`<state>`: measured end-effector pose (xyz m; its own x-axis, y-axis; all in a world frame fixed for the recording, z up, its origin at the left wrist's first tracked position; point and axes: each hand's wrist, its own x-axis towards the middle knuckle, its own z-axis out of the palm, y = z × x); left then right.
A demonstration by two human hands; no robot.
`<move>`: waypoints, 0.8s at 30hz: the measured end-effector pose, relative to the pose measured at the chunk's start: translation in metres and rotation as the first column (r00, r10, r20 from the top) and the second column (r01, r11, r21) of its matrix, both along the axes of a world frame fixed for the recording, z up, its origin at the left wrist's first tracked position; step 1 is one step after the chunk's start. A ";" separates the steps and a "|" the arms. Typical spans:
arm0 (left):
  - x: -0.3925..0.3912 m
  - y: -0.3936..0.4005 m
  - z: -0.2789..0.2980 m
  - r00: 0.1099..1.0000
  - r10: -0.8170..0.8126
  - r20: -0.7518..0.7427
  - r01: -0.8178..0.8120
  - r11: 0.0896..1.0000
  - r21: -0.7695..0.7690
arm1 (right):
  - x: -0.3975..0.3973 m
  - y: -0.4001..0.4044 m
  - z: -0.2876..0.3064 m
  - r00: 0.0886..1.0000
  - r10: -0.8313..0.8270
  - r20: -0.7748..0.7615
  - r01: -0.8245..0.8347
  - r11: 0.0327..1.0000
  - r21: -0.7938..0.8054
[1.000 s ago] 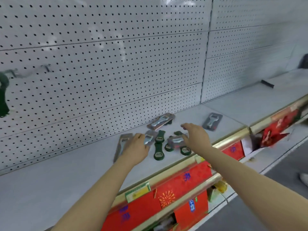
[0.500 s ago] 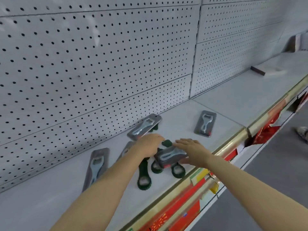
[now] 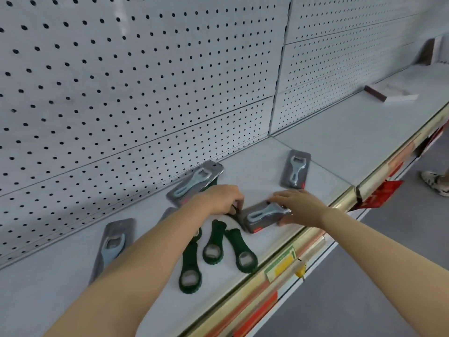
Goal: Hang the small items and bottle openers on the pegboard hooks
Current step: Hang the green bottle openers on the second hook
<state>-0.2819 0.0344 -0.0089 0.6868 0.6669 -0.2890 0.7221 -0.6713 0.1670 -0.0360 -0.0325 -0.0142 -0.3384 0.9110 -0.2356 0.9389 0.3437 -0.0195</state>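
Hands work at the middle of a white shelf point(image 3: 328, 142) below a white pegboard point(image 3: 145, 81). The right hand point(image 3: 300, 206) grips a carded opener point(image 3: 261, 216) by its right end: thumb at the near edge, fingers curled over the top. The card sits tilted, its left end resting on the shelf. The left hand point(image 3: 222, 199) is just left of that card, fingers curled down and pinching the thin top end of a green opener point(image 3: 234, 210); most of this opener is hidden under the hand and the card, so its full outline cannot be told.

Nearer than both grips, three more green openers lie flat on the shelf, ring ends toward the shelf front: one at left point(image 3: 190, 268), one in the middle point(image 3: 215, 244), one at right point(image 3: 243, 251). The middle and right ones lie close together; whether they touch cannot be told.

Behind the left hand, a second carded opener point(image 3: 194, 183) lies against the foot of the pegboard. Beyond the right hand lies a third carded opener point(image 3: 295, 170), apart from the rest. Left of the left forearm lies a fourth carded opener point(image 3: 114, 244), partly covered by the arm.

Far right on the shelf lies a flat box point(image 3: 393, 93). A shoe point(image 3: 435, 182) shows on the floor at right.
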 end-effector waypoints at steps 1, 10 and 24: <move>0.000 0.001 0.000 1.000 0.031 -0.003 -0.031 0.999 -0.034 | 0.003 0.006 0.000 1.000 -0.014 -0.005 0.014 1.000 -0.003; 0.003 -0.004 0.004 0.968 0.223 -0.110 -0.239 0.959 -0.152 | -0.013 0.002 -0.015 0.978 -0.159 -0.136 0.189 0.950 0.248; -0.039 -0.045 0.020 0.772 0.564 0.294 -0.488 0.822 -0.294 | -0.120 -0.077 0.003 0.970 -0.241 -0.041 0.231 0.958 -0.170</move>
